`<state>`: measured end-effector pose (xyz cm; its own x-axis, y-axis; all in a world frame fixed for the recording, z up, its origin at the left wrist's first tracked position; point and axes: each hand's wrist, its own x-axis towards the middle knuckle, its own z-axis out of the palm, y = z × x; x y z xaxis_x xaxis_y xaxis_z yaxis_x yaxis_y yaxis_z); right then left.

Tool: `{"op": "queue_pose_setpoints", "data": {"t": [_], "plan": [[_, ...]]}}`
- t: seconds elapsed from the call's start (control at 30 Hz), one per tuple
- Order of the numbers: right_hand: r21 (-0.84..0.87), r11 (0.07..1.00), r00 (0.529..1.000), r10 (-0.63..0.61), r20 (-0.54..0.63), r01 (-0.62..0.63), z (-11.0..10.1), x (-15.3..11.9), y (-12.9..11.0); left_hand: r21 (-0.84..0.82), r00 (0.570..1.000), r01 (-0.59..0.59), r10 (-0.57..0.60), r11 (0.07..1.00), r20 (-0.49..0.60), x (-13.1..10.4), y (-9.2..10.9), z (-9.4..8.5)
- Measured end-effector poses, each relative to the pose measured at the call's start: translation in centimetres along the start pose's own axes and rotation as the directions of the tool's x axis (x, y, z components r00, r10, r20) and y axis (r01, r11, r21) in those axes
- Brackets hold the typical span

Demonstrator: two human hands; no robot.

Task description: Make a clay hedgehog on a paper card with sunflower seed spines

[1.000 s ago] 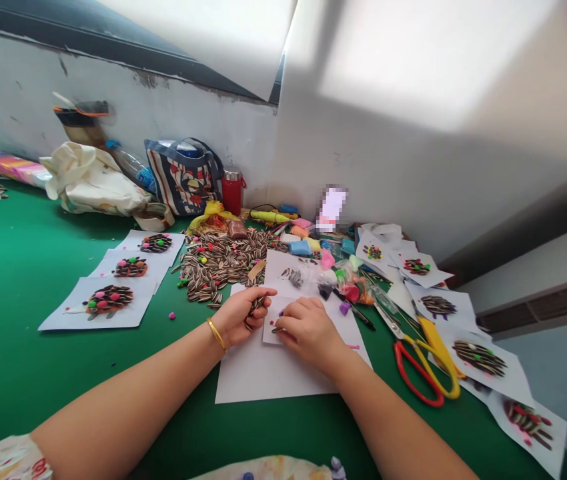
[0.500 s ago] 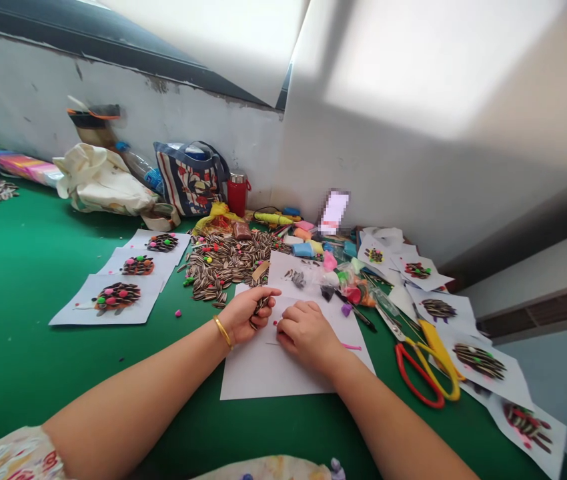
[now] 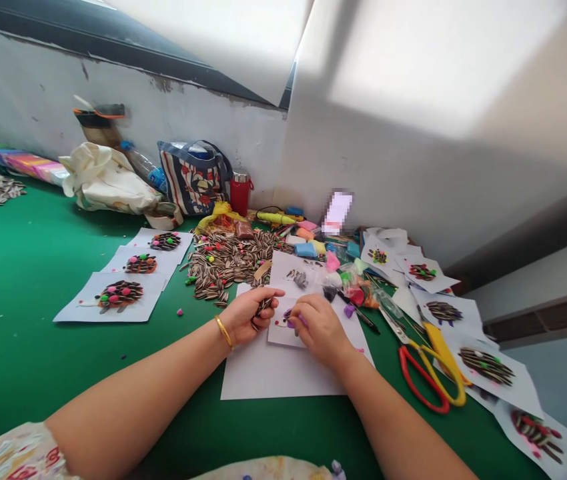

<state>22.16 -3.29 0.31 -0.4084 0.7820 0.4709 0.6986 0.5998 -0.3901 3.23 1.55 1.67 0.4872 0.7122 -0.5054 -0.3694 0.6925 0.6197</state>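
Note:
Several striped sunflower seeds lie in the curled fingers of my left hand, its index finger stretched out to the right. My right hand is bent over a small white card, thumb and fingers pinched together. What they pinch is hidden. Beside those fingertips, purple clay shows on the card, with a drawn snout and a small red dot to its left. The card rests on a larger white sheet. A pile of sunflower seeds lies just beyond my left hand.
Finished seed-hedgehog cards lie at left, more cards at right. Scissors with red and yellow handles lie right of my right hand. Clay packets, a phone, a red flask and bags stand along the wall.
My right hand has shifted slightly right and its fingers have lifted, uncovering the purple clay on the card. My left hand still holds the seeds. The view has shifted slightly.

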Motion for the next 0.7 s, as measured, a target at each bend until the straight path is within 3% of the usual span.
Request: {"op": "queue_pose_setpoints", "data": {"t": [0.13,0.2,0.3,0.37,0.47,0.57,0.7], "plan": [[0.115,0.98,0.983,0.17,-0.071,-0.161,-0.7,-0.3,0.9,0.102,0.997,-0.024,0.017,0.995,0.069,-0.3,0.1,0.1],[0.183,0.952,0.947,0.276,-0.163,-0.246,-0.8,-0.4,1.2,0.181,0.99,-0.008,-0.017,0.984,0.14,-0.5,0.0,0.1],[0.389,0.886,0.883,0.376,-0.281,-0.254,-0.7,-0.5,0.8,0.309,0.976,0.026,-0.091,0.951,0.195,-0.9,-0.4,0.4],[0.533,0.817,0.869,0.412,-0.273,-0.22,-0.5,-0.4,0.0,0.365,0.973,0.03,-0.111,0.931,0.203,-1.2,-0.8,0.6],[0.665,0.722,0.888,0.416,-0.199,-0.189,-0.2,-0.2,-1.2,0.386,0.959,0.014,-0.121,0.923,0.255,-1.5,-1.3,1.1],[0.726,0.662,0.898,0.415,-0.146,-0.187,0.1,-0.2,-1.8,0.378,0.948,-0.004,-0.117,0.926,0.297,-1.7,-1.6,1.4],[0.735,0.649,0.907,0.404,-0.115,-0.195,0.5,-0.4,-2.0,0.353,0.948,-0.015,-0.099,0.935,0.303,-1.7,-1.9,1.6]]}}
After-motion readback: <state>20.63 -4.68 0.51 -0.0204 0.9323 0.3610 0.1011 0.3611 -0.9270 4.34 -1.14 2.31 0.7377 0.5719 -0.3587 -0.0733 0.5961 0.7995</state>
